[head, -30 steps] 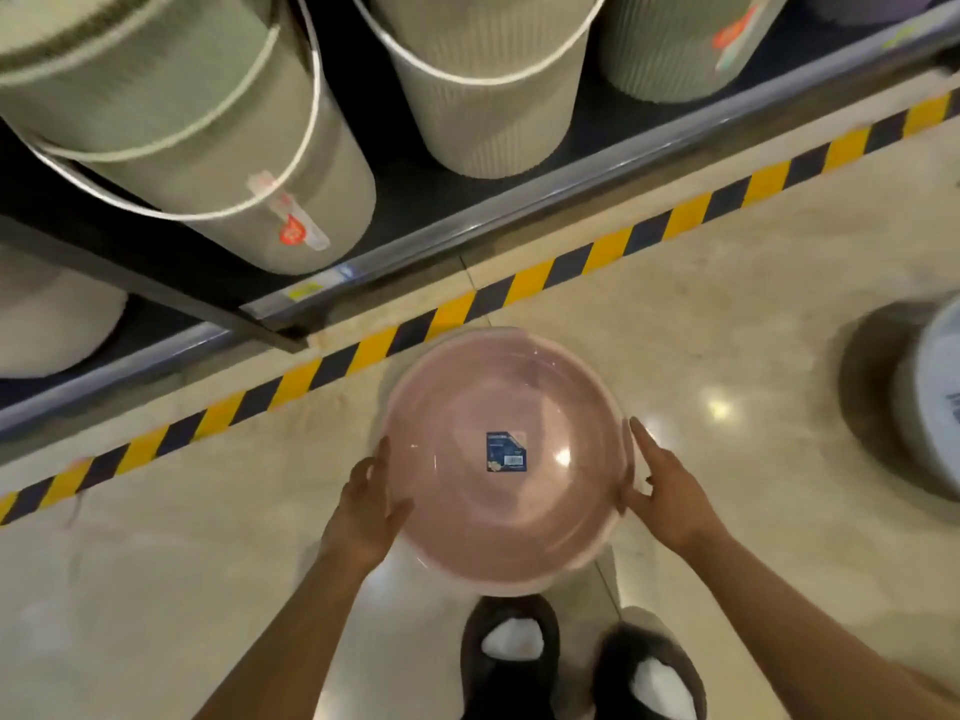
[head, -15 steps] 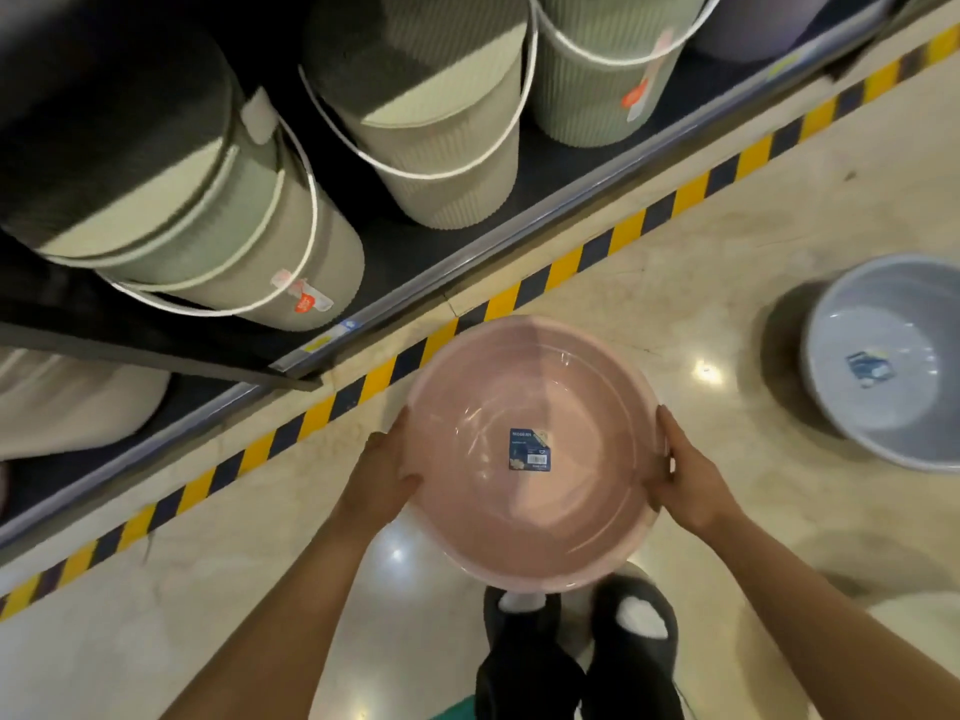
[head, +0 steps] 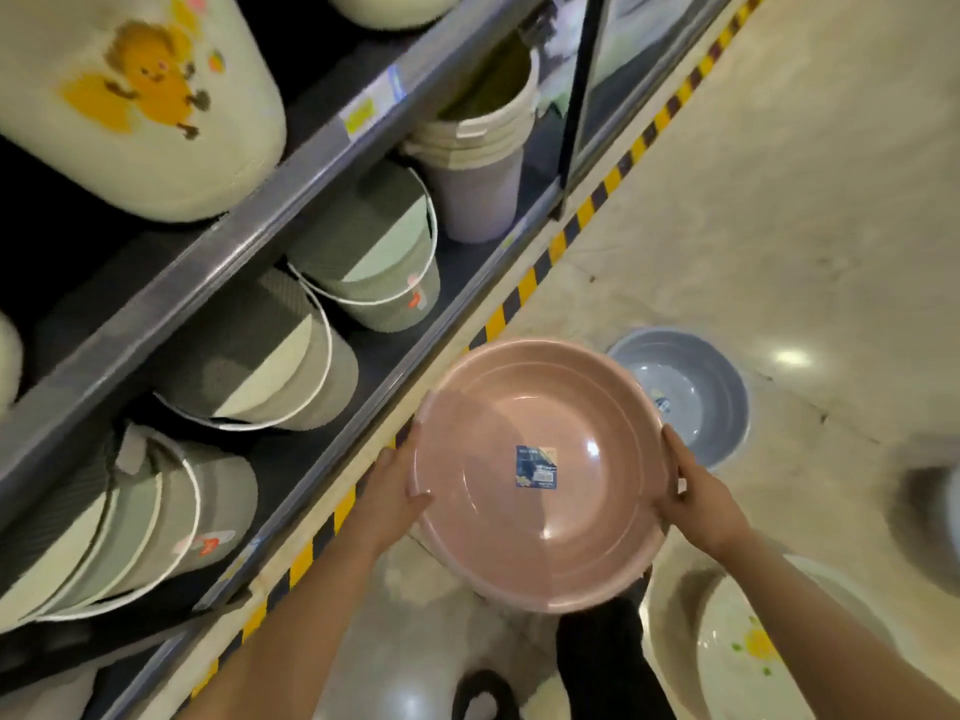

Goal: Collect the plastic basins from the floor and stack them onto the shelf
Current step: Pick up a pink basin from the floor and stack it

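A round pink basin [head: 540,543] with a blue label in its bottom is held up off the floor between both hands. My left hand [head: 397,493] grips its left rim and my right hand [head: 693,488] grips its right rim. A grey-blue basin [head: 691,392] lies on the floor just beyond it. A white basin [head: 748,652] with a yellow print lies on the floor at the lower right, partly hidden by my right arm. The shelf [head: 270,210] rises on the left.
The lower shelf board [head: 374,356] holds green ribbed buckets [head: 374,272] and a stack of pale bins [head: 478,163]. A white tub with a yellow duck [head: 140,96] sits on the upper shelf. Yellow-black tape [head: 524,288] marks the floor edge. My feet [head: 483,693] show below.
The pink basin has come up higher, away from the floor. The view has swung up and to the right, bringing the upper shelf, the grey-blue basin and the white basin into sight.
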### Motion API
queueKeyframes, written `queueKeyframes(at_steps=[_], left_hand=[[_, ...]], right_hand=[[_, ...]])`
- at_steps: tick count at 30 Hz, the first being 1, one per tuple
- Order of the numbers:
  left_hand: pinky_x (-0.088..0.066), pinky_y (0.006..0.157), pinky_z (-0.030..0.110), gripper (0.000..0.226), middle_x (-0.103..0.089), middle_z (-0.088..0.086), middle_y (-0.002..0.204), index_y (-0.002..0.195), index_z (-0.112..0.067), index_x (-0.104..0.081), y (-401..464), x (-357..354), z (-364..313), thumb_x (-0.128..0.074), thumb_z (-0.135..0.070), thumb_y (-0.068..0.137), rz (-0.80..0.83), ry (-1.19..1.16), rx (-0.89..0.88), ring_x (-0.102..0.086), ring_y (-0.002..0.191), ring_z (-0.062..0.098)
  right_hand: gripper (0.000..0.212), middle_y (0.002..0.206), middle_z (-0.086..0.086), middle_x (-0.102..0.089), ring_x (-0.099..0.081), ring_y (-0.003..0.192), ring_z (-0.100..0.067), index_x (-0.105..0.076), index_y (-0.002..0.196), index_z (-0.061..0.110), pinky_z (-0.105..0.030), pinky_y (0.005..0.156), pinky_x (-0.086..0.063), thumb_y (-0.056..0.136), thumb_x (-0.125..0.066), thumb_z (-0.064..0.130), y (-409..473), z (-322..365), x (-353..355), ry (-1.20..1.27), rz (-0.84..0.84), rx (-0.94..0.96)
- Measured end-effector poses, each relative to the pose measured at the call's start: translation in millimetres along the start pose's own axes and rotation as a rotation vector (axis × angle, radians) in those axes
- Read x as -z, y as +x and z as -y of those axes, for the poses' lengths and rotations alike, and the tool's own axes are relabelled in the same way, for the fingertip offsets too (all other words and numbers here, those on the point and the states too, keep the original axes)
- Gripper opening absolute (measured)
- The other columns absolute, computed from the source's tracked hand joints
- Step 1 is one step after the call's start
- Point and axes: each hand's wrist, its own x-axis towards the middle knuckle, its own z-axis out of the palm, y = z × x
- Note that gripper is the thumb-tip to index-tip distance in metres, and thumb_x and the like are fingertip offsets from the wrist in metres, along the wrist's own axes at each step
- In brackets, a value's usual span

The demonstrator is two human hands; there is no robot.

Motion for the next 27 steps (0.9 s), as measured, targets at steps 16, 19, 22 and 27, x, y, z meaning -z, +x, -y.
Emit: queueKeyframes(at_steps=[16,19,22,27], left_hand=[[-0.046,0.094,0.039,0.098,-0.045,-0.001,0.120,0.153,-0.034,-0.009,190.2,-128.3,-223.1,-0.070,-0.017,0.079,0.167,0.155,-0.254,-0.046,0.115,0.021],[-0.048,0.093,0.040,0.099,-0.049,0.003,0.128,0.153,-0.031,-0.010,228.4,-157.8,-232.6,-0.071,-0.019,0.076,0.185,0.206,-0.303,-0.043,0.119,0.020],[-0.050,0.092,0.039,0.100,-0.049,0.001,0.130,0.153,-0.034,-0.011,261.4,-188.5,-228.6,-0.073,-0.021,0.076,0.191,0.242,-0.317,-0.043,0.118,0.017],[-0.051,0.086,0.039,0.098,-0.048,0.006,0.123,0.152,-0.038,-0.009,324.8,-243.8,-201.2,-0.073,-0.022,0.080,0.191,0.328,-0.326,-0.058,0.102,0.027]], right_hand=[[0.090,0.107,0.004,-0.055,-0.059,0.081,-0.018,-0.013,0.151,0.032,-0.027,0.075,-0.039,0.081,-0.066,0.008,102.6,-166.5,155.8,0.144,-0.144,-0.297],[0.092,0.106,0.002,-0.058,-0.059,0.080,-0.020,-0.013,0.151,0.032,-0.028,0.074,-0.040,0.080,-0.067,0.009,122.2,-203.8,156.9,0.137,-0.161,-0.332],[0.093,0.112,-0.002,-0.062,-0.058,0.078,-0.019,-0.012,0.151,0.035,-0.028,0.072,-0.040,0.081,-0.069,0.012,144.3,-238.5,141.7,0.147,-0.181,-0.347],[0.094,0.123,0.000,-0.062,-0.061,0.094,-0.023,-0.007,0.149,0.041,-0.031,0.072,-0.043,0.081,-0.068,0.019,183.5,-294.9,96.4,0.133,-0.248,-0.350]])
